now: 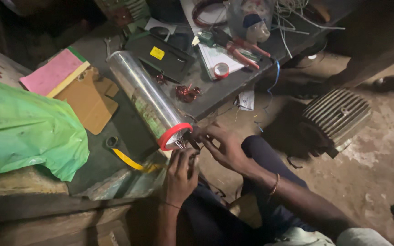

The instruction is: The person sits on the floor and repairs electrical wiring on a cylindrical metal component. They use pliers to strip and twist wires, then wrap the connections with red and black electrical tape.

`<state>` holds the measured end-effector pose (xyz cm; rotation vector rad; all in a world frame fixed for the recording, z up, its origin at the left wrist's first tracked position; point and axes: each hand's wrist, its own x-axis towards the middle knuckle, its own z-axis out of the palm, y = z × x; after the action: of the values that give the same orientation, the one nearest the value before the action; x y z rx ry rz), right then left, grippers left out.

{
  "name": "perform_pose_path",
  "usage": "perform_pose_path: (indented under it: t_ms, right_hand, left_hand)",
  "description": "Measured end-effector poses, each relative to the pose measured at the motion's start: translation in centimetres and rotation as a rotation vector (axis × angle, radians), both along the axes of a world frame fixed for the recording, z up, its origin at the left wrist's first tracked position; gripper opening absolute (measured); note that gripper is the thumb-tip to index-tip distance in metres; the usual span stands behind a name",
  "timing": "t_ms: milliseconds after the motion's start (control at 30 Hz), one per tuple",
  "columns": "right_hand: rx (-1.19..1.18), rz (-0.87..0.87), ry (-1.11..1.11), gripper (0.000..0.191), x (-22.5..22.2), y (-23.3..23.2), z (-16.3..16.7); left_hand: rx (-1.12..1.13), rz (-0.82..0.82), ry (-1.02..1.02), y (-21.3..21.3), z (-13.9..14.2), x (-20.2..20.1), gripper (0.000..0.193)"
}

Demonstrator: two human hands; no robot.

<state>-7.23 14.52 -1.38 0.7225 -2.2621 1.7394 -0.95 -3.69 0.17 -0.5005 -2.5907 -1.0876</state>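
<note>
Fingers of our left hand [180,171] and right hand [224,146] pinch thin wires [178,142], apparently, at red-capped end of shiny metal cylinder [147,98]; wiring looks unfinished.

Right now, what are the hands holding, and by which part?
Both the left hand and right hand pinch something small and dark at the red-rimmed end of the shiny metal cylinder; what it is, and where it's gripped, cannot be told.
</note>
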Motion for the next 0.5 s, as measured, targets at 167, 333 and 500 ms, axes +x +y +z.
perform_pose_path:
  t_ms: [167, 333, 500]
  right_hand:
    - [0.012, 0.040, -0.014, 0.025, 1.4, -0.1, 0.2]
    - [0.155, 0.114, 0.092, 0.035, 1.7, 0.0, 0.5]
    - [0.210, 0.226, 0.222, 0.029, 0.8, 0.3, 0.8]
  left_hand:
    - [-0.012, 0.004, 0.185, -0.1, -0.3, -0.2, 0.023]
    - [-0.046, 0.106, 0.322, -0.1, -0.8, -0.1, 0.015]
    - [0.067, 0.193, 0.274, 0.2, -1.1, -0.3, 0.011]
